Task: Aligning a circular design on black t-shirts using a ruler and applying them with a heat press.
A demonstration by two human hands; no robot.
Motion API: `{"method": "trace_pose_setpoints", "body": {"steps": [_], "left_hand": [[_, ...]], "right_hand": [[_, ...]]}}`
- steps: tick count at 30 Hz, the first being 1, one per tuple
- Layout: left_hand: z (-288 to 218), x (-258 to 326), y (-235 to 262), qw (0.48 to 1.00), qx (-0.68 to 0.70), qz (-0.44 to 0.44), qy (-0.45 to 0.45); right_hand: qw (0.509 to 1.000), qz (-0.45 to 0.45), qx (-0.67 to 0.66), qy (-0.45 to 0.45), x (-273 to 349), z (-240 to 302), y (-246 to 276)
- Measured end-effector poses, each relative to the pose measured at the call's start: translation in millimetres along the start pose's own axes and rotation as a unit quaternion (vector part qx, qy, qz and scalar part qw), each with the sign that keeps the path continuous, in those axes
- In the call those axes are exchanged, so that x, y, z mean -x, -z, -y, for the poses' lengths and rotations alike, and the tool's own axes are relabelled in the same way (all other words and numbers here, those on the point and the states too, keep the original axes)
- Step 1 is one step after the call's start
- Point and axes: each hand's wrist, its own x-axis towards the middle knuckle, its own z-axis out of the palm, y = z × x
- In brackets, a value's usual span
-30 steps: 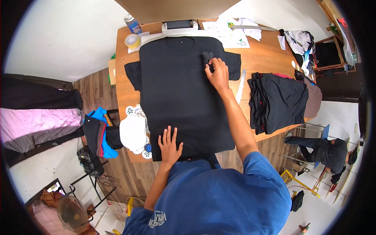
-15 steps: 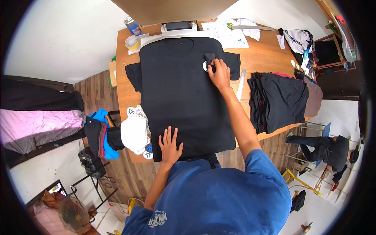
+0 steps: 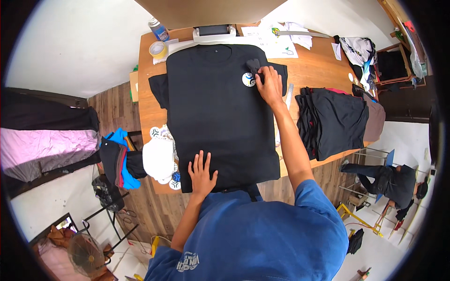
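A black T-shirt [image 3: 220, 117] lies spread flat, its neckline at the far end. On its upper right chest is a round white patch [image 3: 247, 80] with a dark and yellow design. My right hand [image 3: 269, 86] is closed on a small dark grey piece with a two-lobed end [image 3: 253, 66], just right of the patch. What this piece is, I cannot make out; the hand covers part of it. My left hand [image 3: 202, 177] rests flat with fingers spread on the shirt's lower left, holding nothing.
Folded dark garments [image 3: 330, 122] lie on the wooden table [image 3: 309, 61] at right, beside a ruler [image 3: 289, 96]. A tape roll [image 3: 158, 49] and spray can [image 3: 158, 30] stand far left. White cloth [image 3: 158, 159] and round patches [image 3: 175, 181] sit at left. A person [image 3: 396, 185] is at far right.
My right hand has shifted slightly right with the dark grey piece, and more of the round patch now shows. My left hand keeps its place on the shirt.
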Motion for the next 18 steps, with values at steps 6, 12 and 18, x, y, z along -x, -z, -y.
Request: {"method": "trace_pose_setpoints", "body": {"steps": [6, 12, 18], "left_hand": [[-0.9, 0.2, -2.6, 1.000, 0.007, -0.009, 0.004], [-1.2, 0.1, -1.9, 1.000, 0.004, -0.002, 0.008], [-2.6, -0.4, -3.6, 1.000, 0.007, -0.004, 0.012]], "right_hand": [[0.981, 0.067, -0.061, 0.173, -10.6, -10.4, 17.6], [0.975, 0.084, -0.055, 0.199, -8.9, -11.3, 5.6], [0.977, 0.111, -0.045, 0.179, -7.2, -11.3, 5.0]]}}
